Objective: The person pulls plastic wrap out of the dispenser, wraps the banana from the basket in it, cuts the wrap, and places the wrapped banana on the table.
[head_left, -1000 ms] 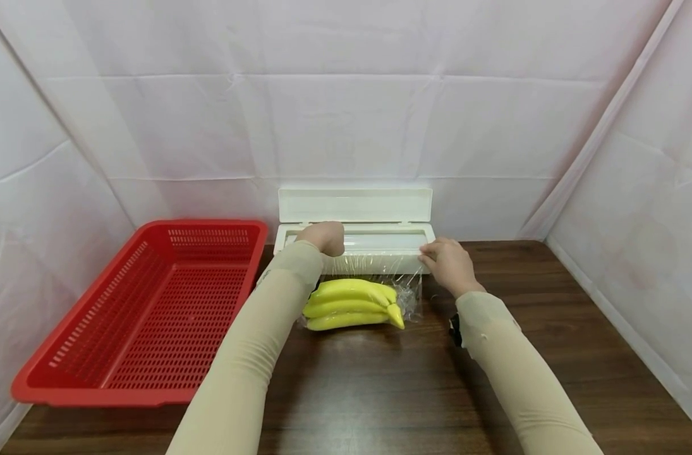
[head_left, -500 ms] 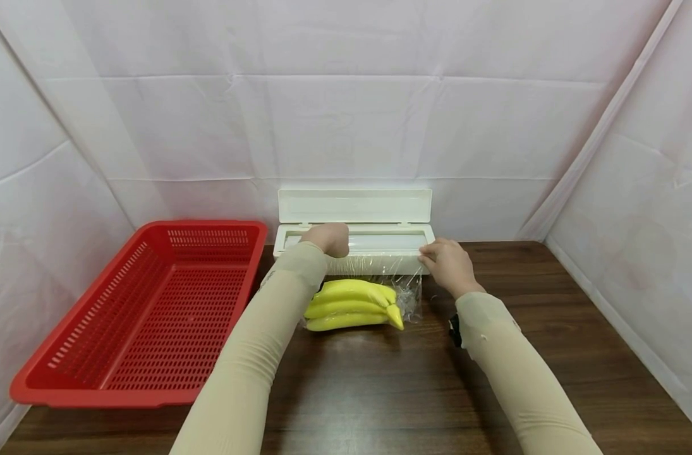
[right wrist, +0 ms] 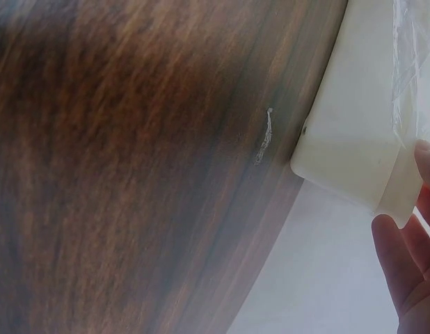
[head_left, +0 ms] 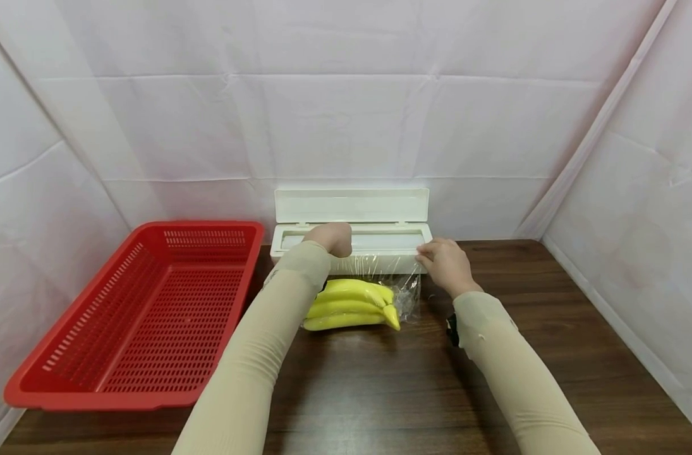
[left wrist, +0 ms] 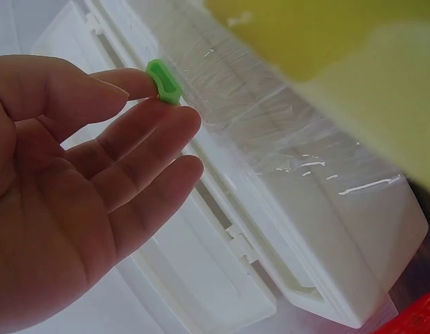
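A long white cling film dispenser (head_left: pixel 374 265) stands at the back with its lid (head_left: pixel 351 205) raised. Clear film (left wrist: pixel 271 118) runs from it over a bunch of yellow bananas (head_left: pixel 351 306) lying just in front. My left hand (left wrist: pixel 97 153) is over the dispenser's front edge, its index fingertip against a small green slide cutter (left wrist: pixel 164 82); the thumb sits apart from the cutter and the other fingers extend loosely. At the right end, my right hand (head_left: pixel 448 265) grips the dispenser's front corner between thumb and fingers. My left forearm partly covers the bananas.
To the left sits a big red perforated basket (head_left: pixel 135 398) on the dark wooden table (head_left: pixel 380 404). White cloth (head_left: pixel 346 126) hangs behind and along both sides. A small scrap of film (right wrist: pixel 265 139) lies on the wood near the dispenser's right end.
My left hand has slid a little to the right along the dispenser's front edge. My right hand keeps its hold on the corner. The whole head view has shifted slightly.
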Demonstrator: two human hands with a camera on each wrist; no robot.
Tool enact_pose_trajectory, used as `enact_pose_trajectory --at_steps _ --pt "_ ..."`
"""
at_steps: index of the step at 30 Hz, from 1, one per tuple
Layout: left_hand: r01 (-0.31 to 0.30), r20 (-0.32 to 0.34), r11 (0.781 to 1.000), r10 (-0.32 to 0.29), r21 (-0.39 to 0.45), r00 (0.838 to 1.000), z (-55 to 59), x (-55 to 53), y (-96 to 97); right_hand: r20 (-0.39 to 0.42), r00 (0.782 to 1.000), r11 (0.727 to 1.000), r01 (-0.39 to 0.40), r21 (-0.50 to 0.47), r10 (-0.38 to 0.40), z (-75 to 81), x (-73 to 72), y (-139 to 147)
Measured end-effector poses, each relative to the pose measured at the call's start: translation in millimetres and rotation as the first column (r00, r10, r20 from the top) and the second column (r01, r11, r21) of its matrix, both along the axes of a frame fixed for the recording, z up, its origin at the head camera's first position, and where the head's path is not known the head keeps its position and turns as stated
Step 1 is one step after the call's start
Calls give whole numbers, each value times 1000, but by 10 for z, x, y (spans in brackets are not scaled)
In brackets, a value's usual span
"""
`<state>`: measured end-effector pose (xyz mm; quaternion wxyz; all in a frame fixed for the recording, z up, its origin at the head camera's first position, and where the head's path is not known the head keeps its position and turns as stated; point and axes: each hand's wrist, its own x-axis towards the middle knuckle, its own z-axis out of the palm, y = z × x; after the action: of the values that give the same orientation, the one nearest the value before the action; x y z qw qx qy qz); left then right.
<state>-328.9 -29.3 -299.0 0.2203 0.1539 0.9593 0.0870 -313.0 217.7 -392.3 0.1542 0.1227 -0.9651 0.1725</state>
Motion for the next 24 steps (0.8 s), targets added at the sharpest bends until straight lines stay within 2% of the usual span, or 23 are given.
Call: enact_pose_trajectory --at_steps 9,24 --pt "-15 3 1000 15 -4 1000 3 -22 22 3 1000 1000 1 -1 -1 -1 -3 2" --pt "-32 6 999 32 -3 999 8 13 60 9 1000 1000 5 -7 -5 17 20 -13"
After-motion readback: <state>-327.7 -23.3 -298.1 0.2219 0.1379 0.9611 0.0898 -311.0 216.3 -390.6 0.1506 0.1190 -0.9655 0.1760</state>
